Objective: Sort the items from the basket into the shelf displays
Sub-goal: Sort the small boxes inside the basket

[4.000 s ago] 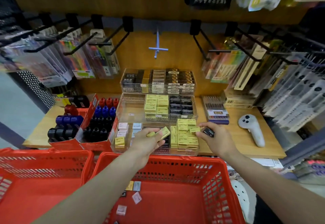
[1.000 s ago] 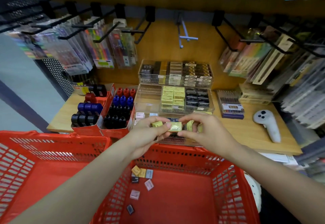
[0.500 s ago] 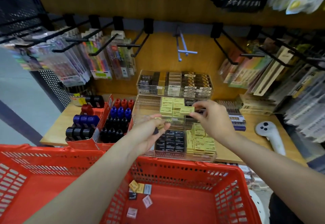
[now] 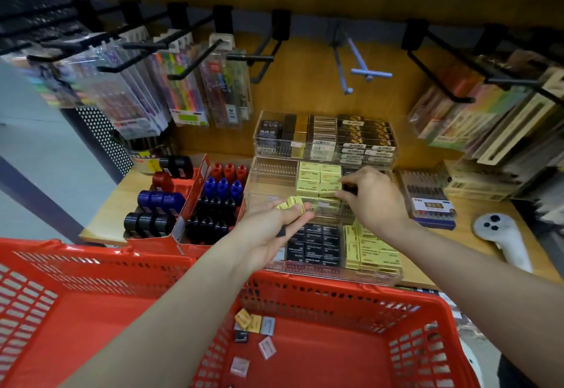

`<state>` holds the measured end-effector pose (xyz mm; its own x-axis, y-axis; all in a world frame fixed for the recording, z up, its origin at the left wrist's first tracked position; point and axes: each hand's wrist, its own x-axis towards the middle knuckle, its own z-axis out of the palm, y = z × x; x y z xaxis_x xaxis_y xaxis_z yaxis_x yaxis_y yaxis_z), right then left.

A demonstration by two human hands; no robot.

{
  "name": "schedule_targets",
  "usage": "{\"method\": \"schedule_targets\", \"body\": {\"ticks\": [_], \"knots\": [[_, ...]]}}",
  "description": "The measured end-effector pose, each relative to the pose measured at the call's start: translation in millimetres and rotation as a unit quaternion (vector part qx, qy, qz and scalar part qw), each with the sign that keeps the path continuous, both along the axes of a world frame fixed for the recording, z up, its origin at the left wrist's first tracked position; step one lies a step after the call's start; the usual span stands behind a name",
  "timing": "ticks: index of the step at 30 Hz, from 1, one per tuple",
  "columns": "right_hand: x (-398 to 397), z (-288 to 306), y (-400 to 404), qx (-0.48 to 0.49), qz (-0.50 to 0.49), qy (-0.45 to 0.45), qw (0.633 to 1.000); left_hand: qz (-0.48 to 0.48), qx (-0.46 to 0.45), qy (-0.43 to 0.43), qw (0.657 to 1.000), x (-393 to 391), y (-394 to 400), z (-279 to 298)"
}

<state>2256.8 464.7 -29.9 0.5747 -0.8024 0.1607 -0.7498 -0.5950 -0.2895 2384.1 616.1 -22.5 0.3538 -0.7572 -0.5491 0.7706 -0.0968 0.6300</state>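
Head view: right hand (image 4: 370, 197) now lower, at yellow boxes (image 4: 320, 178).

Two red baskets (image 4: 335, 293) sit before you; the right one holds six small packets (image 4: 253, 323). Beyond the baskets, the red carton (image 4: 195, 192) shows three red caps (image 4: 229, 171) and three blue caps (image 4: 222, 186). One white controller (image 4: 500, 238) lies right.

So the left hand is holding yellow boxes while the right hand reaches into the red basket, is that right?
Not quite. In the head view the right hand is not in the red basket; it reaches into the middle tier of the clear display case, at the yellow boxes there. The left hand does hold yellow boxes.
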Motion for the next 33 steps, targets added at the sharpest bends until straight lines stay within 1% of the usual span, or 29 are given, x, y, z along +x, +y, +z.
{"method": "schedule_targets", "body": {"ticks": [3, 5, 6, 8, 10, 11, 13, 15, 17, 23, 26, 29, 33], "knots": [[5, 1, 1, 0.005, -0.016, 0.043, 0.999, 0.011, 0.011, -0.001, 1.0, -1, 2, 0], [5, 5, 3, 0.018, -0.019, 0.027, 0.999, 0.012, 0.011, 0.001, 1.0, -1, 4, 1], [3, 8, 5, 0.022, 0.0, -0.002, 1.0, 0.007, 0.009, 0.003, 1.0, -1, 4, 2], [-4, 15, 14, 0.037, 0.095, -0.07, 0.992, -0.01, 0.001, 0.003, 1.0, -3, 6, 4], [-13, 23, 28, 0.086, 0.186, -0.107, 0.973, -0.038, -0.008, -0.017, 0.999, -5, 7, 7], [-18, 25, 36, 0.119, 0.198, -0.12, 0.966, -0.052, -0.013, -0.031, 0.998, -7, 7, 9], [-27, 27, 47, 0.201, 0.162, -0.16, 0.953, -0.071, -0.019, -0.055, 0.996, -13, 7, 13], [-36, 29, 56, 0.274, 0.111, -0.215, 0.931, -0.079, -0.023, -0.068, 0.994, -22, 6, 17], [-47, 32, 63, 0.287, 0.074, -0.246, 0.923, -0.086, -0.026, -0.075, 0.993, -32, 5, 21], [-83, 42, 74, 0.336, 0.006, -0.277, 0.9, -0.137, 0.001, -0.109, 0.985, -59, 4, 26], [-97, 42, 74, 0.398, -0.028, -0.315, 0.861, -0.171, 0.012, -0.131, 0.977, -71, -1, 25], [-105, 43, 67, 0.434, -0.068, -0.317, 0.841, -0.196, 0.024, -0.149, 0.969, -80, -5, 21], [-110, 37, 64, 0.454, -0.073, -0.276, 0.844, -0.194, 0.037, -0.146, 0.969, -79, -11, 10]]}}
